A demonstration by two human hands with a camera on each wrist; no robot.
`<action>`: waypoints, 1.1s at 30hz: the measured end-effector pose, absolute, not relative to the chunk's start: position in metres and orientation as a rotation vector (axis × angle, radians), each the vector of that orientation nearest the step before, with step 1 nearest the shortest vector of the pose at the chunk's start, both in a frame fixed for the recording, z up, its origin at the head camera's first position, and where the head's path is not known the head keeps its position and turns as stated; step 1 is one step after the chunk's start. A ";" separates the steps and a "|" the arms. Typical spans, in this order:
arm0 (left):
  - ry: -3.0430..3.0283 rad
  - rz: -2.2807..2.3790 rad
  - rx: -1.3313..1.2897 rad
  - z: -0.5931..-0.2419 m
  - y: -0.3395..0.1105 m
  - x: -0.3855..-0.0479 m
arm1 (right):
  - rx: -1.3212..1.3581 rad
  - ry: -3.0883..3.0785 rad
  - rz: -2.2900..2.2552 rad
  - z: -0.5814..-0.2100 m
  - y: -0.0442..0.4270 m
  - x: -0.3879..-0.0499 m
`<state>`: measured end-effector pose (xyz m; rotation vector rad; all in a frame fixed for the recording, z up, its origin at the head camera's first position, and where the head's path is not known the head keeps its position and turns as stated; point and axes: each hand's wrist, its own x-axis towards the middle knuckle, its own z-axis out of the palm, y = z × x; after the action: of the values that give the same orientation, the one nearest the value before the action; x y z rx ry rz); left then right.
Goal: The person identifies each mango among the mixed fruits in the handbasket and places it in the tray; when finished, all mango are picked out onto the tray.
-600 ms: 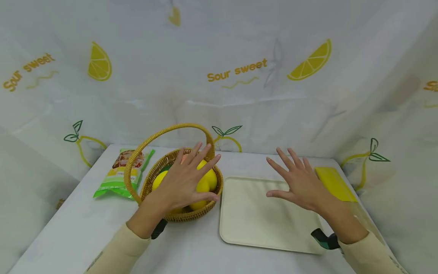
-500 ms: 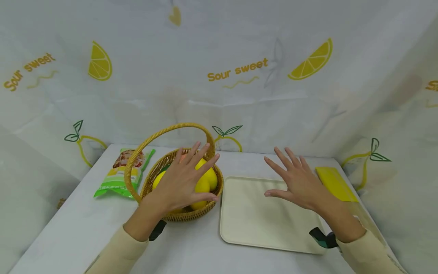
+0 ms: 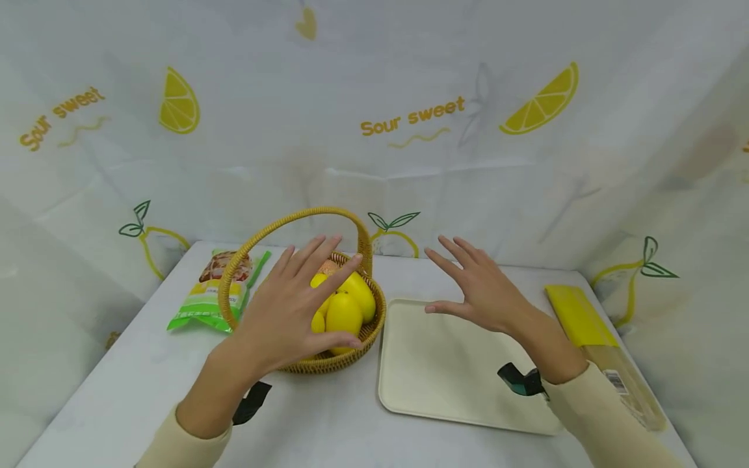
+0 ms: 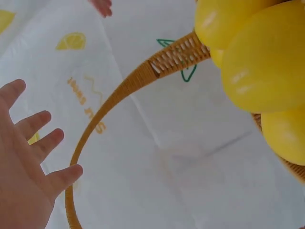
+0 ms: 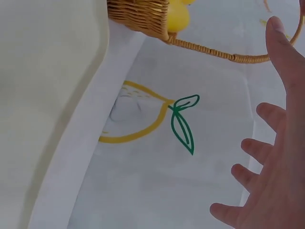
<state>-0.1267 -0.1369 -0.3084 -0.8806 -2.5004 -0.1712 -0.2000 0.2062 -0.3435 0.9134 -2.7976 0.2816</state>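
My left hand (image 3: 283, 318), fingers spread, hovers in front of a wicker basket (image 3: 377, 325) and hides its left part. Inside the basket lie several yellow fruits (image 3: 344, 315), some shaped like lemons or mangoes, with a pinkish round one behind them. The basket's arched handle (image 3: 281, 224) rises behind the fingers. Over the back of a cream tray (image 3: 445, 383) is my right hand (image 3: 482, 292), its fingers also spread and holding nothing. In the left wrist view the left hand (image 4: 28, 157) stays apart from the yellow fruits (image 4: 267, 62).
A green snack bag (image 3: 213, 286) lies on the white table at the left, behind the basket handle. At the right edge is a long package with a yellow end (image 3: 579, 315) and a clear part. A white curtain (image 3: 269, 149) printed with lemons hangs behind the table.
The left hand has shifted left, uncovering more yellow fruit. My right hand has moved left and up, so more of the package at the right shows. The view has shifted slightly.
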 end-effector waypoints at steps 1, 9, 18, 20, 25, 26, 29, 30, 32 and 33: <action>-2.488 -0.181 -0.877 -0.306 -0.139 -0.124 | 0.928 -2.798 0.302 -0.343 0.203 -0.201; -2.371 -0.255 -0.807 -0.291 -0.158 -0.104 | 1.060 -2.824 0.542 -0.343 0.186 -0.206; -2.292 -0.286 -0.677 -0.290 -0.188 -0.096 | 1.116 -2.846 0.623 -0.345 0.167 -0.209; -2.271 -0.305 -0.653 -0.292 -0.194 -0.095 | 1.117 -2.859 0.642 -0.343 0.163 -0.209; -2.275 -0.357 -0.573 -0.301 -0.208 -0.093 | 1.139 -2.863 0.709 -0.341 0.150 -0.210; -2.285 -0.360 -0.550 -0.304 -0.211 -0.092 | 1.144 -2.861 0.716 -0.341 0.148 -0.211; -2.313 -0.364 -0.487 -0.310 -0.219 -0.091 | 1.161 -2.844 0.737 -0.342 0.142 -0.212; -2.323 -0.362 -0.469 -0.312 -0.221 -0.091 | 1.164 -2.839 0.744 -0.342 0.140 -0.212; -2.347 -0.346 -0.433 -0.317 -0.225 -0.090 | 1.169 -2.831 0.761 -0.342 0.138 -0.213; -2.359 -0.343 -0.419 -0.319 -0.227 -0.089 | 1.170 -2.827 0.778 -0.341 0.136 -0.213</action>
<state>-0.0890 -0.2267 -0.3188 -0.4187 -2.3593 -0.3434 -0.2126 0.1363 -0.3414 1.1698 -2.8268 0.7783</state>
